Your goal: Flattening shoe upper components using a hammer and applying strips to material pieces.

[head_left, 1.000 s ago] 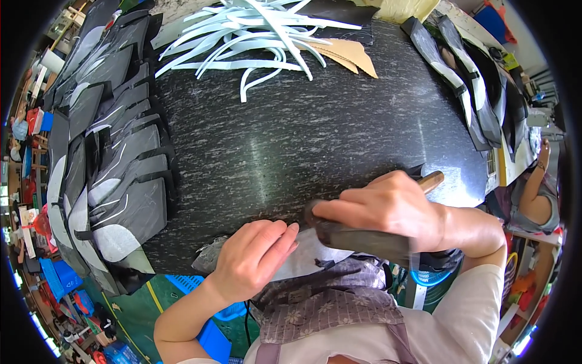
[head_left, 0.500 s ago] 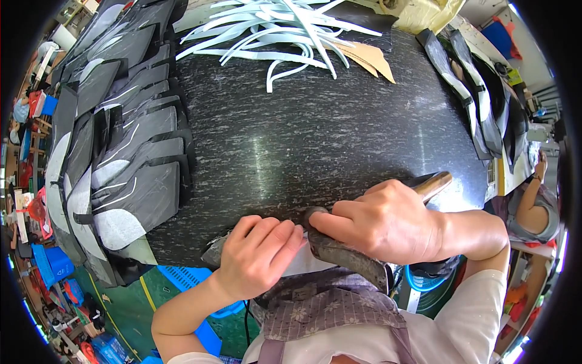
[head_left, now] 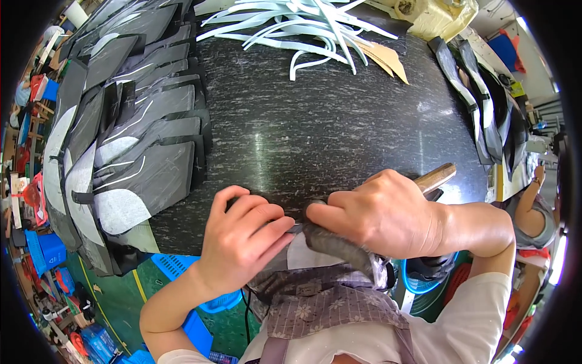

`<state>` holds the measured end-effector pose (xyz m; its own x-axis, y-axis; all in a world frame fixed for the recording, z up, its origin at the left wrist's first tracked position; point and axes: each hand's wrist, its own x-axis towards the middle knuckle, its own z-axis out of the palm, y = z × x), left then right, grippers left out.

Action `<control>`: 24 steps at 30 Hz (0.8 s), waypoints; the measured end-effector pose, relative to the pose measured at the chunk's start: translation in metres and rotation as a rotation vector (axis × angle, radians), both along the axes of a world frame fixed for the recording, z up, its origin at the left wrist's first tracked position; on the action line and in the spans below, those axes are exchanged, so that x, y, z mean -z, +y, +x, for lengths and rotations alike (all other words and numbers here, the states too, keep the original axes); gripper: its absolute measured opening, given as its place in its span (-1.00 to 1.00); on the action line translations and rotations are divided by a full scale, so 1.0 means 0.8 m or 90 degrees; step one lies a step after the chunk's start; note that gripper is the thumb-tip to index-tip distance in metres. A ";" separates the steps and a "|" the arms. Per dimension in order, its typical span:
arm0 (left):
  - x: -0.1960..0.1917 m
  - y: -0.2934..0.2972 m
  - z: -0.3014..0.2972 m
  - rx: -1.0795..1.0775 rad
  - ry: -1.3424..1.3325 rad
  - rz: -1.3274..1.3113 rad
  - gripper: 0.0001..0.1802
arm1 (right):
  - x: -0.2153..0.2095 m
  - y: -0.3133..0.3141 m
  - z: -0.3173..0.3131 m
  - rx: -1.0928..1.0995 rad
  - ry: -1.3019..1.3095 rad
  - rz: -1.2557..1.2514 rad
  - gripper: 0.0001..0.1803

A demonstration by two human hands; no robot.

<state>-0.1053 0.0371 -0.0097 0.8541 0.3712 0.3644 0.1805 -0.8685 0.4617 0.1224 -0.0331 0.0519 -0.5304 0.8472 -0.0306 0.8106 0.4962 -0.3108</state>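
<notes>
At the table's near edge, my right hand point(head_left: 388, 212) is closed round a hammer, with its wooden handle point(head_left: 438, 178) sticking out to the upper right. The hammer's dark, curved metal head point(head_left: 336, 247) is smeared by motion below my fingers. My left hand point(head_left: 245, 236) has its fingers bent, their tips on a flat grey piece with a white patch point(head_left: 303, 253). That piece hangs over the edge toward my apron, partly covered by both hands. Fingertips of both hands are close together, and what lies right between them is hard to make out.
Overlapping dark grey cut pieces with white patches point(head_left: 124, 209) cover the table's left side. Pale blue strips point(head_left: 285, 30) and a tan piece point(head_left: 388, 59) lie at the far side. Dark curved pieces point(head_left: 451, 91) are at right, near another person's arm point(head_left: 530, 203). Blue baskets point(head_left: 173, 267) stand below.
My left hand has lifted slightly and its fingers have spread a little. The hammer head has shifted and blurred, and more of the white patch shows. The whole view has tilted slightly.
</notes>
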 end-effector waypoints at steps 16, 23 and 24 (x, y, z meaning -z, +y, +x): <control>0.011 0.006 0.026 0.037 -0.062 -0.133 -0.69 | 0.008 -0.016 0.030 0.095 0.104 -0.061 -0.79; -0.006 0.041 0.041 0.019 -0.017 0.288 -0.81 | 0.007 -0.025 0.026 0.101 0.034 -0.017 -0.87; -0.011 0.034 0.043 0.019 -0.014 0.290 -0.81 | 0.007 -0.024 0.024 0.095 0.021 -0.011 -0.89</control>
<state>-0.0713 0.0645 -0.0011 0.8521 0.1449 0.5029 0.1471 -0.9885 0.0356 0.1415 -0.0527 0.0459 -0.4000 0.9160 -0.0300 0.8638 0.3659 -0.3463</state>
